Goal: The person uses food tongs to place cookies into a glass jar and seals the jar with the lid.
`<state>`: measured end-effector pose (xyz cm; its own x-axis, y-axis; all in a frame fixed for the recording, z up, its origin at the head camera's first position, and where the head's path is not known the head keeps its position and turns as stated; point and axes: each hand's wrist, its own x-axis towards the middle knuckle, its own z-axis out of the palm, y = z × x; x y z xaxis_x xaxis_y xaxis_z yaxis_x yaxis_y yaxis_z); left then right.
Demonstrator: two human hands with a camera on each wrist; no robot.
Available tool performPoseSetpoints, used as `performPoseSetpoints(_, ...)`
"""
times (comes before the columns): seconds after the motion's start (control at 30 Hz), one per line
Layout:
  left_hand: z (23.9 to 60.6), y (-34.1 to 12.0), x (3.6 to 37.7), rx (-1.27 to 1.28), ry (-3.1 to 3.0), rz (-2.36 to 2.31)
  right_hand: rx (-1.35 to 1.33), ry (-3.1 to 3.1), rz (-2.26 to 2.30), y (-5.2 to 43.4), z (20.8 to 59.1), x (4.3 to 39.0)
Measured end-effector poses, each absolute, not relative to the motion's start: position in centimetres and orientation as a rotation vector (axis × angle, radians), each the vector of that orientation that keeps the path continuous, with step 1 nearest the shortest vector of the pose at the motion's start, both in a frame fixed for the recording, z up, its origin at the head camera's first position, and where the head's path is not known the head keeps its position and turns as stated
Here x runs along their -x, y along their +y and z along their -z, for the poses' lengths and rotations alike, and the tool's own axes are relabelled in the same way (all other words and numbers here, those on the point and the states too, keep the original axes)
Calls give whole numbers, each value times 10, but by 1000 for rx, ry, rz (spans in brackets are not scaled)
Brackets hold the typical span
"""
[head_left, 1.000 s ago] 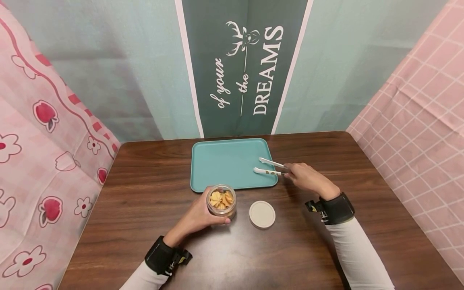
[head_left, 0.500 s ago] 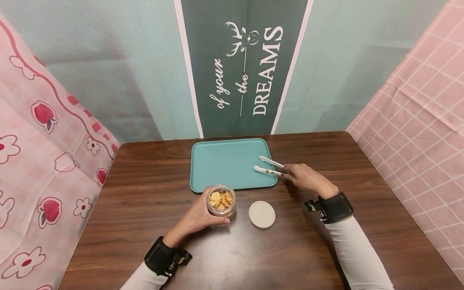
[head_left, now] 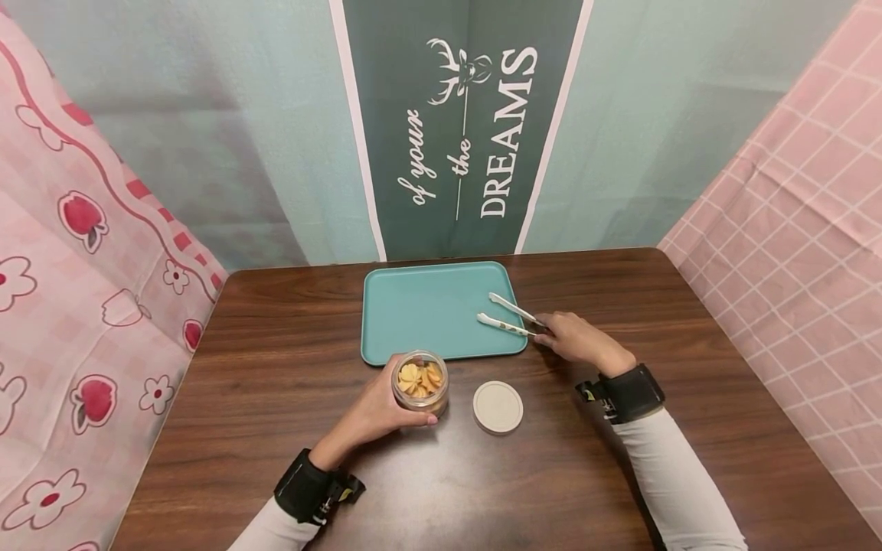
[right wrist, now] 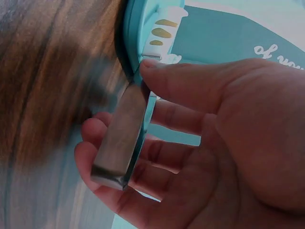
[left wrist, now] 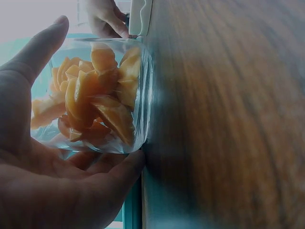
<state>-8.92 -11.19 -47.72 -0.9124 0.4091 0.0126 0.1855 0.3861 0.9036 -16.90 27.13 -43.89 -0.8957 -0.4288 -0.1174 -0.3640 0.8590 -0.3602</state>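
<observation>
Since the earlier frames, the right hand (head_left: 575,338) has shifted a little to the left with the tongs (head_left: 508,316), and the tips of the tongs now lie slightly further in over the tray; the left hand and the jar have not moved.

Nearest to the person, the left hand (head_left: 375,409) is wrapped around the side of the glass jar (head_left: 420,380). In the left wrist view the thumb (left wrist: 35,57) and the fingers (left wrist: 114,174) curl around the clear wall, so this hand is grasping the jar. The jar stands upright on the wooden table (head_left: 276,383), without its lid, and it is filled with orange-yellow snack pieces (left wrist: 95,95). Just to the right of the jar, the round beige lid (head_left: 498,407) lies flat on the table, apart from both hands.

Further away, the right hand grips the rear end of the tongs; the thumb (right wrist: 190,86) presses on top and the fingers (right wrist: 109,157) curl underneath. The two arms of the tongs are spread apart over the right part of the teal tray (head_left: 413,306). The tray lies at the far side of the table, in front of a banner (head_left: 468,130) with white letters.
</observation>
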Motion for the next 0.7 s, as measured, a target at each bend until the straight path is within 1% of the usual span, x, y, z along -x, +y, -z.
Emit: performPoseSetpoints(0.7, 476, -113, 90, -543, 2429, -1546, 541, 2868, 437, 262, 440, 166)
